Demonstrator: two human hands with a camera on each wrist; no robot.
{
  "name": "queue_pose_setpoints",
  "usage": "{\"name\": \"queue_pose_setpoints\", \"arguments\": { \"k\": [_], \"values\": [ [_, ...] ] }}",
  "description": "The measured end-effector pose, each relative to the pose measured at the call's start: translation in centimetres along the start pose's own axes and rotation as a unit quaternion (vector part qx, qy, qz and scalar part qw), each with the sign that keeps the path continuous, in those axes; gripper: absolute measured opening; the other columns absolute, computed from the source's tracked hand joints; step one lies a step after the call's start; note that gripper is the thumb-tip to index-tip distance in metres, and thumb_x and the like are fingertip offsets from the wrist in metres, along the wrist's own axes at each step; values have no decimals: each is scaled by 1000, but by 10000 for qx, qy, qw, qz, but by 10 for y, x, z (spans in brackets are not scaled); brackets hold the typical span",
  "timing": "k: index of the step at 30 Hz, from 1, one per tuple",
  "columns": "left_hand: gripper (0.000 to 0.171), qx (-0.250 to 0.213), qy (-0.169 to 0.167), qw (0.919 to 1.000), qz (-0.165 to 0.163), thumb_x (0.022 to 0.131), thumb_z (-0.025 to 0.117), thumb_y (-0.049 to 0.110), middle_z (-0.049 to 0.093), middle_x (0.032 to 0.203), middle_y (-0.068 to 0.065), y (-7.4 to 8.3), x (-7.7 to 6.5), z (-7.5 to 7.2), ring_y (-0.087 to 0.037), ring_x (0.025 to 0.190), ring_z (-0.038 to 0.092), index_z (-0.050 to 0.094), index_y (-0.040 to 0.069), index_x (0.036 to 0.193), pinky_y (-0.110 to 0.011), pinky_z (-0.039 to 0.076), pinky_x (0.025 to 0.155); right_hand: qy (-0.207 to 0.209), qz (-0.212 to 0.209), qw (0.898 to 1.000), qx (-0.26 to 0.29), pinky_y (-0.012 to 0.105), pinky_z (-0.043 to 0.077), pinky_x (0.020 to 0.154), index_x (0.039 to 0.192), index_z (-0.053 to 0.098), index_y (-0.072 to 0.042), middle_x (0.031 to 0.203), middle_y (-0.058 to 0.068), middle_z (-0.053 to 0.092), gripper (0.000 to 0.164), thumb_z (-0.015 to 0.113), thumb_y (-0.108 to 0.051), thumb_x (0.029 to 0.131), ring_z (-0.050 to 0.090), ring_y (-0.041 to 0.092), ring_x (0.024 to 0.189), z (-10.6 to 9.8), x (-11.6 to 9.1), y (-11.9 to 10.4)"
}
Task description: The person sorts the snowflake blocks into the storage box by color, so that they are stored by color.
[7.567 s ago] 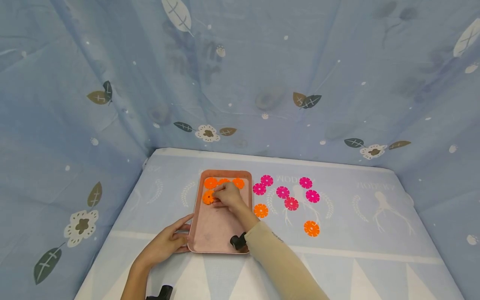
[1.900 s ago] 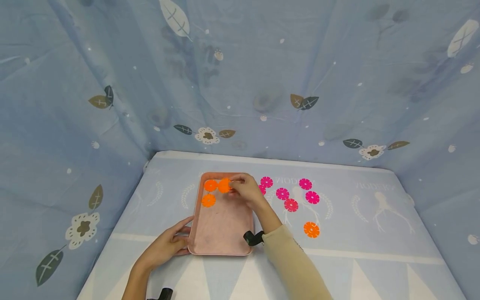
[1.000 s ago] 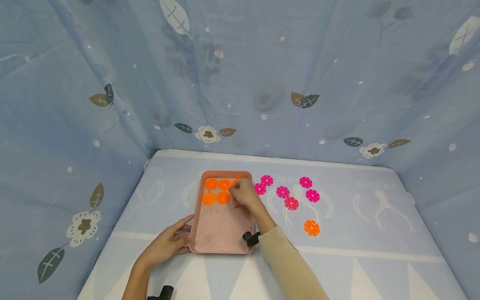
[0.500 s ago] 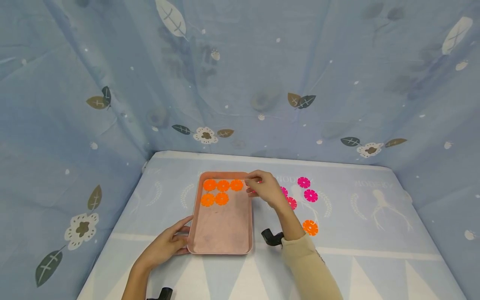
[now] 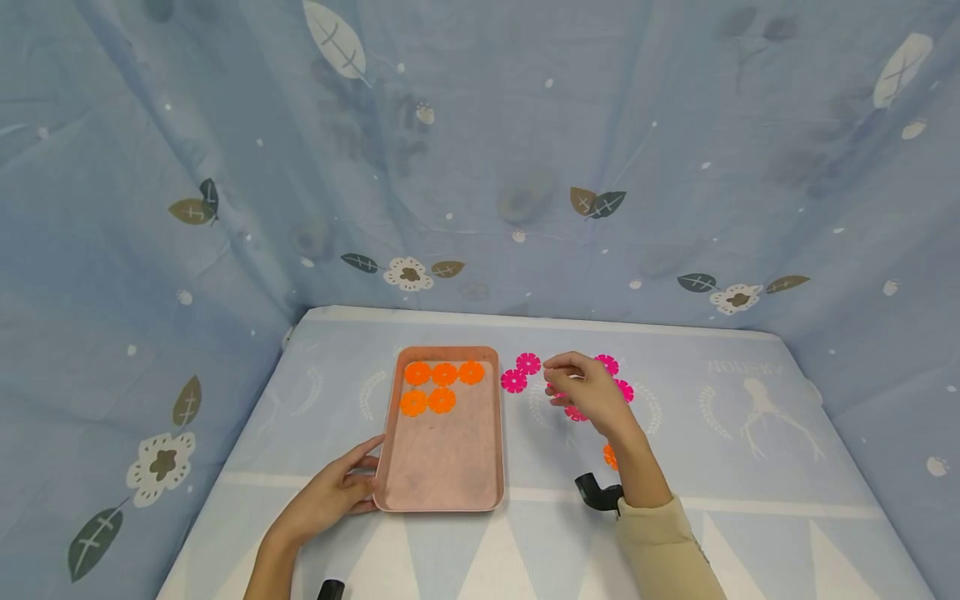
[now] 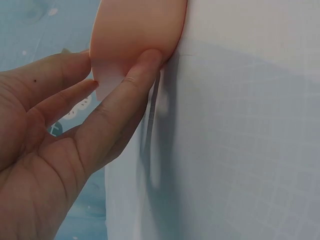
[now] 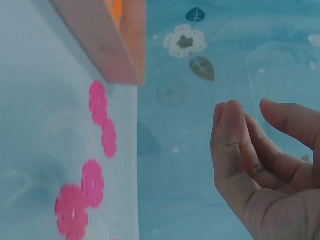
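A pink-orange rectangular tray [image 5: 442, 467] lies on the table, with several orange notched interlocking discs [image 5: 444, 375] flat in its far part, in two rows. My left hand [image 5: 326, 496] rests at the tray's left side; in the left wrist view its thumb [image 6: 145, 62] presses the outer wall near a corner and the fingertips meet the rim. My right hand [image 5: 592, 396] hovers right of the tray, fingers loosely bent, thumb apart from them, nothing held. Several pink discs [image 5: 528, 363] lie on the table around and partly beneath it. My right wrist partly covers another orange disc [image 5: 611, 456].
The table carries a pale blue printed cloth [image 5: 540, 542]. Blue leaf-patterned curtains [image 5: 480, 167] stand at the back and both sides. Black camera mounts [image 5: 597, 492] stick out from my wrists.
The orange disc that lay right of the tray is gone from the cloth, and five... several discs now form two rows inside. My right hand has left the tray and moved right, empty; the left stayed.
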State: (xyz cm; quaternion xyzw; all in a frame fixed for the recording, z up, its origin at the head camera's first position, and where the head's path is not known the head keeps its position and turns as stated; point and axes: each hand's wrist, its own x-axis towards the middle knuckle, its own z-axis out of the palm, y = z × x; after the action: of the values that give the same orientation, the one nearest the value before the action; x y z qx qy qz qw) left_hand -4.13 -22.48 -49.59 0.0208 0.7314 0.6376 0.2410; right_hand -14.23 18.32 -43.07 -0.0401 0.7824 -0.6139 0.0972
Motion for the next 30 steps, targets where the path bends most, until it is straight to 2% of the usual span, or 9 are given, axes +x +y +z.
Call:
{"name": "queue_pose_setpoints", "arguments": {
  "k": [6, 12, 19, 25, 30],
  "values": [
    [66, -35, 38, 10000, -14, 99, 54, -1, 38, 141, -30, -2, 0, 0, -38, 119, 57, 28, 9, 158, -41, 57, 86, 237, 49, 9992, -328, 47, 58, 84, 121, 63, 1, 109, 20, 63, 33, 63, -23, 100, 67, 40, 95, -25, -18, 13],
    [67, -83, 36, 10000, -7, 98, 55, -2, 39, 141, -30, -3, 0, 0, -38, 118, 58, 28, 9, 158, -42, 57, 86, 521, -47, 9974, -495, 34, 60, 79, 121, 63, 1, 106, 16, 64, 30, 64, -20, 100, 66, 33, 90, -46, -36, 28],
    [66, -97, 0, 9999, 36, 98, 54, -2, 38, 141, -31, -4, 0, 0, -38, 118, 58, 27, 8, 158, -42, 57, 87, 717, 80, 9957, -584, 29, 59, 76, 123, 61, 4, 107, 23, 64, 37, 66, -23, 99, 63, 44, 95, -66, -53, 50],
    [66, -91, 34, 10000, 21, 98, 53, -3, 39, 140, -30, -3, -1, 1, -38, 117, 59, 27, 8, 158, -41, 57, 86, 844, 375, 9934, -685, 33, 59, 78, 124, 60, 5, 107, 25, 63, 39, 66, -24, 99, 63, 38, 94, -76, -66, 68],
    [66, -125, 3, 9999, 30, 98, 54, -2, 39, 140, -31, -2, 0, 0, -38, 118, 58, 27, 7, 158, -41, 57, 87, 725, 654, 9927, -715, 32, 58, 77, 124, 60, 7, 105, 20, 63, 36, 65, -18, 99, 62, 31, 90, -80, -73, 87]
  ]
}}
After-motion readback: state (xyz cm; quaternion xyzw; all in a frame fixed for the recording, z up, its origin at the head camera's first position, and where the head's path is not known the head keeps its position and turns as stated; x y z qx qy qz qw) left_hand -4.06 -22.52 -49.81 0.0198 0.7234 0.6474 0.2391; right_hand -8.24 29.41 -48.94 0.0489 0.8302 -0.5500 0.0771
